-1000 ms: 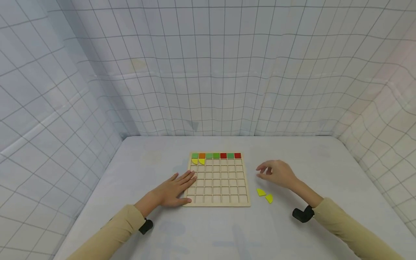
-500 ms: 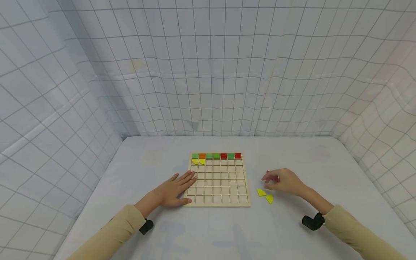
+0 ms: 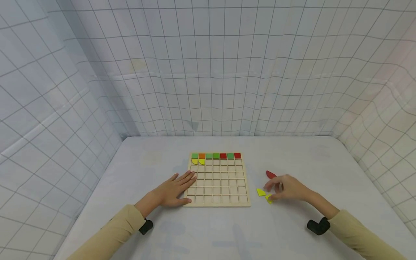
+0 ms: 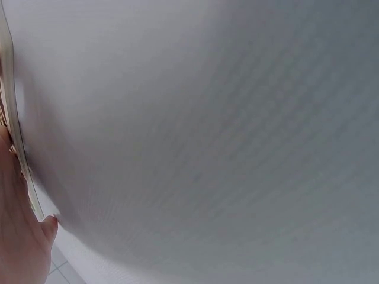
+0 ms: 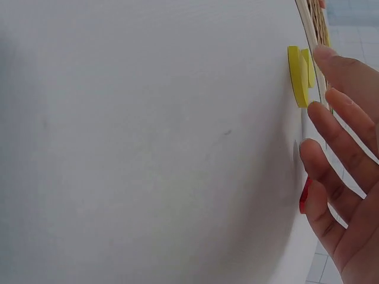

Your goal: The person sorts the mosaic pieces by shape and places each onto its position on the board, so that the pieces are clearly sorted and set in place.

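My left hand (image 3: 173, 189) lies flat with straight fingers across the left edge of a wooden grid board (image 3: 218, 206). My right hand (image 3: 288, 187) hovers low right of the board, thumb and index finger spread. Its thumb overlaps one yellow quarter-circle piece (image 3: 268, 199) in the head view. A second yellow quarter-circle piece (image 3: 261, 192) lies just left of it. Behind the fingers is a red curved piece (image 3: 271, 174), partly covered by the hand. In the right wrist view, the fingers stand apart near the yellow piece (image 5: 296, 77), with nothing between them.
Green, orange and red square tiles fill the board's back row. Two yellow quarter-circles (image 3: 194, 161) sit in the second row, at its left end. The white table (image 3: 208, 234) meets a grid-patterned cloth wall (image 3: 224, 97) at the back and sides.
My right hand has moved toward me, leaving a red piece on the table behind it, and come over the nearer yellow quarter-circle. My left hand stays in place.
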Available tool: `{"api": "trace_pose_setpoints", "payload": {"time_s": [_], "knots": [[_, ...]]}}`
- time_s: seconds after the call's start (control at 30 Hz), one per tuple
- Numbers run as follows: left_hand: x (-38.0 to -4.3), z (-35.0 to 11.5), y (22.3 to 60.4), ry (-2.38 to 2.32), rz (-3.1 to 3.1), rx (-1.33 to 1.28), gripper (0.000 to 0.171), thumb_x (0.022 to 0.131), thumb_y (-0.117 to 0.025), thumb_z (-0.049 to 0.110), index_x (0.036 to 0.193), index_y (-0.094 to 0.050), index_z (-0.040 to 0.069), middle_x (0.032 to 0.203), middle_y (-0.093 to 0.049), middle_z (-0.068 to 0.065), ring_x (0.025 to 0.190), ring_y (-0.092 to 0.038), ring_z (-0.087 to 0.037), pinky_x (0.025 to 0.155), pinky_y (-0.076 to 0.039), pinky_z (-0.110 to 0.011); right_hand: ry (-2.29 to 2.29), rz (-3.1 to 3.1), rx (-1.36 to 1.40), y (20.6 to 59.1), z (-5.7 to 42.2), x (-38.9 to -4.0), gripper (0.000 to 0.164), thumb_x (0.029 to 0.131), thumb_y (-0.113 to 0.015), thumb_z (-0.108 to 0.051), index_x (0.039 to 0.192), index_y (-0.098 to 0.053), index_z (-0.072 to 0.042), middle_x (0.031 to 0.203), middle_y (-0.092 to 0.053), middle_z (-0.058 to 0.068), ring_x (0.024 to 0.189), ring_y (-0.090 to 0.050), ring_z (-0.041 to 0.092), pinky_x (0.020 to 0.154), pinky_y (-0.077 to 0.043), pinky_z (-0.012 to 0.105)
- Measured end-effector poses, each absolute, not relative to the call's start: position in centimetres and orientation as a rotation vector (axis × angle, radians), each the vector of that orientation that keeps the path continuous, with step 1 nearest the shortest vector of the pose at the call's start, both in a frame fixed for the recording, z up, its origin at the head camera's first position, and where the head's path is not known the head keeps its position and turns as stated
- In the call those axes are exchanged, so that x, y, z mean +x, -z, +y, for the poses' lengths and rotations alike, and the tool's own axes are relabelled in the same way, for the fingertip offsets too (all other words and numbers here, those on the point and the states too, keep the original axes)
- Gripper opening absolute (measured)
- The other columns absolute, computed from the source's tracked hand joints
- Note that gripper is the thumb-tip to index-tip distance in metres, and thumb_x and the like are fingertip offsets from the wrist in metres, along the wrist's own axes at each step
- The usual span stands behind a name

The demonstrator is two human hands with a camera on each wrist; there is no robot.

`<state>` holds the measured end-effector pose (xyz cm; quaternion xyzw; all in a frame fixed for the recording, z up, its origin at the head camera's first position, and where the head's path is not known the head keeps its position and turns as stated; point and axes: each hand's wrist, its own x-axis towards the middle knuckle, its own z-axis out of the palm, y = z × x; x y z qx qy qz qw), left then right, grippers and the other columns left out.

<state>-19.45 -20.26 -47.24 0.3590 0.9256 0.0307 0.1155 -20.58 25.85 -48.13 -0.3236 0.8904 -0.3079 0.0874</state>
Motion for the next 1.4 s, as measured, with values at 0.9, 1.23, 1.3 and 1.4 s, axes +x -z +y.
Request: {"api": "trace_pose_setpoints", "payload": {"time_s": [0.9, 1.23, 1.3, 1.4], "knots": [[-19.06, -20.07, 46.65, -0.142, 2.703, 1.033, 0.079, 0.095, -0.046, 0.054, 0.155, -0.018, 0.010, 0.162, -0.012, -0.012, 0.150, -0.013, -0.030, 0.116, -0.016, -0.059, 0.839, 2.542, -1.138, 48.19, 26.66, -20.41, 0.028, 0.077, -0.081, -0.024, 0.103, -0.072, -0.021, 0.083, -0.065, -0.015, 0.067, -0.052, 0.000, 0.059, -0.047, 0.017], [-19.10, -20.13, 46.78, -0.132, 2.711, 1.048, 0.079, 0.096, -0.045, 0.054, 0.155, -0.018, 0.010, 0.162, -0.012, -0.012, 0.150, -0.014, -0.030, 0.116, -0.017, -0.059, 0.802, 2.651, -1.125, 48.40, 26.26, -20.32, 0.019, 0.077, -0.081, -0.025, 0.093, -0.071, -0.025, 0.082, -0.064, -0.017, 0.066, -0.049, -0.003, 0.057, -0.045, 0.016], [-19.13, -20.18, 46.84, -0.142, 2.713, 1.051, 0.079, 0.096, -0.045, 0.054, 0.155, -0.018, 0.010, 0.162, -0.012, -0.012, 0.150, -0.014, -0.030, 0.116, -0.016, -0.059, 0.792, 2.663, -1.115, 48.47, 26.13, -20.35, 0.018, 0.077, -0.081, -0.026, 0.092, -0.070, -0.026, 0.081, -0.063, -0.018, 0.065, -0.049, -0.003, 0.057, -0.044, 0.016], [-19.13, -20.26, 46.96, -0.174, 2.720, 1.073, 0.079, 0.096, -0.046, 0.054, 0.155, -0.019, 0.009, 0.162, -0.014, -0.014, 0.149, -0.015, -0.032, 0.115, -0.017, -0.061, 0.783, 2.664, -1.102, 48.51, 25.99, -20.44, 0.020, 0.077, -0.081, -0.028, 0.093, -0.071, -0.026, 0.081, -0.062, -0.018, 0.065, -0.048, -0.004, 0.057, -0.044, 0.016]]}}
